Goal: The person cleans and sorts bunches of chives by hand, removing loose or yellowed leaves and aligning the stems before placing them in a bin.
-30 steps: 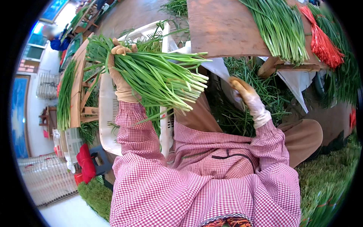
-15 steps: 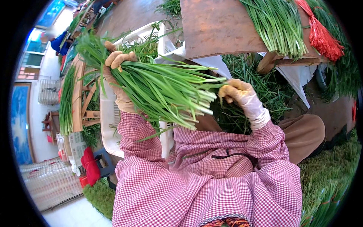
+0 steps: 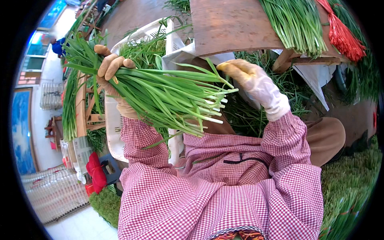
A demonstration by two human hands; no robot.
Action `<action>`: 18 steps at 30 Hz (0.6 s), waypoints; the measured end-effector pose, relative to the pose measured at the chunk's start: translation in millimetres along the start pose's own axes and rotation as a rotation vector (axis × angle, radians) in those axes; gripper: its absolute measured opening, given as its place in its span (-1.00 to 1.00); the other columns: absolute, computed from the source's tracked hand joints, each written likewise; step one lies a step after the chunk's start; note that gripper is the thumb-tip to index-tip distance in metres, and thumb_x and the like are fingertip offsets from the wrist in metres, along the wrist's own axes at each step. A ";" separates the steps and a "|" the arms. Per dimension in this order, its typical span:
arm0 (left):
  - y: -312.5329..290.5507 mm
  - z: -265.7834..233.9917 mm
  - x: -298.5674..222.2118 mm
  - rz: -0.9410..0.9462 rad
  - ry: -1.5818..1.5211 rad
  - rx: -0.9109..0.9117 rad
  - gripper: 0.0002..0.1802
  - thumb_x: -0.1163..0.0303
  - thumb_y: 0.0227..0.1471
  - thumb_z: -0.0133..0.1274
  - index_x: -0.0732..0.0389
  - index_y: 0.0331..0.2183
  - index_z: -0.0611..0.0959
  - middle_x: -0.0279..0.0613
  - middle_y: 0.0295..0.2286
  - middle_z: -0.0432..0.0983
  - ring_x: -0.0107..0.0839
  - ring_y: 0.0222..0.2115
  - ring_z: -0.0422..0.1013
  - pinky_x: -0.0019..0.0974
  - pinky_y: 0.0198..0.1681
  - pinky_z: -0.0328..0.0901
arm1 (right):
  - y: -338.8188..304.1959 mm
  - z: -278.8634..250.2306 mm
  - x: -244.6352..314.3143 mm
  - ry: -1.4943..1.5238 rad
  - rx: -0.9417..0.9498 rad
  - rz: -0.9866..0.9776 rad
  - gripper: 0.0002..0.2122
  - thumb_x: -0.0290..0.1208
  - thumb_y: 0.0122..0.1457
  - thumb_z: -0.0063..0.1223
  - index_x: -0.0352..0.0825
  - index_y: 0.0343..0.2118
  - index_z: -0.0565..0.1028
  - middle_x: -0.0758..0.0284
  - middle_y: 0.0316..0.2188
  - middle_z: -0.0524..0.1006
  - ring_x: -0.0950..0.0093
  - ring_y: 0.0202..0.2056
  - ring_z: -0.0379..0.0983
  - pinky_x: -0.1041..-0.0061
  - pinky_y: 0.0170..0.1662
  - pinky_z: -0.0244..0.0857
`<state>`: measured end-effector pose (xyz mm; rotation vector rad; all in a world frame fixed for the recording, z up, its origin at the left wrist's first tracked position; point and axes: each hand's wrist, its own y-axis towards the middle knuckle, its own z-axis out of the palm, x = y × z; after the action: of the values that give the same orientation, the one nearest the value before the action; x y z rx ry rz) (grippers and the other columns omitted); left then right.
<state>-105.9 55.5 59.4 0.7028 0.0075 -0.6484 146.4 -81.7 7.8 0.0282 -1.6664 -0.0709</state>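
A loose bundle of green garlic chives (image 3: 172, 94) is gripped in my gloved left hand (image 3: 110, 70), its fingers wrapped round the leafy part. The pale cut ends fan out to the right, and the leaf tips hang past the hand at left. At those pale ends my right hand (image 3: 250, 82), in a thin whitish glove with yellow-stained fingers, has its fingers pressed together. One bent leaf rises close to its fingertips; whether they pinch it is too blurred to make out.
Under the bundle stands a white plastic crate (image 3: 114, 134) with chives in it. A wooden table (image 3: 232, 26) ahead holds a chive pile (image 3: 294, 28) and red ties (image 3: 346, 38). Loose greens (image 3: 248, 120) lie below it. A wooden bench (image 3: 81, 108) with more chives is at left.
My right hand has moved up and slightly left from the stalk ends, its fingers now more stretched. The left hand and bundle have shifted a little to the left.
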 end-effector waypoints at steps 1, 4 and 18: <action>1.5 3.0 1.9 -0.012 0.038 -0.006 -0.46 0.52 -0.07 0.04 0.16 -0.01 0.28 -0.53 -0.53 0.28 -0.58 -0.43 0.32 -0.12 0.09 0.07 | 4.4 5.4 2.5 0.058 0.070 0.083 -0.67 -0.22 0.08 -0.02 -0.37 -0.21 0.47 0.22 -0.25 0.48 0.45 -0.20 0.40 0.58 -0.11 0.23; 3.0 6.5 4.3 -0.027 0.082 0.010 -0.45 0.53 -0.10 0.07 0.16 -0.03 0.28 -0.55 -0.55 0.28 -0.62 -0.44 0.33 -0.19 0.07 0.12 | 8.7 18.8 -1.3 0.379 0.056 0.142 -0.71 -0.27 0.06 0.01 -0.43 -0.28 0.49 0.34 -0.38 0.53 0.61 -0.33 0.41 0.66 -0.17 0.23; -18.4 -1.7 -13.7 0.088 0.006 -0.070 -0.56 0.51 -0.03 -0.02 0.22 -0.05 0.31 -0.50 -0.53 0.28 -0.57 -0.43 0.31 -0.14 0.07 0.07 | -42.7 -28.9 -69.8 -0.345 -0.120 0.332 -0.61 -0.17 0.02 0.04 -0.38 -0.19 0.46 0.22 -0.17 0.45 0.49 -0.18 0.39 0.54 -0.09 0.23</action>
<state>-126.8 53.5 50.1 0.6343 0.0044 -0.5595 181.0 -120.9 -61.5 -0.3695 -1.9864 0.0805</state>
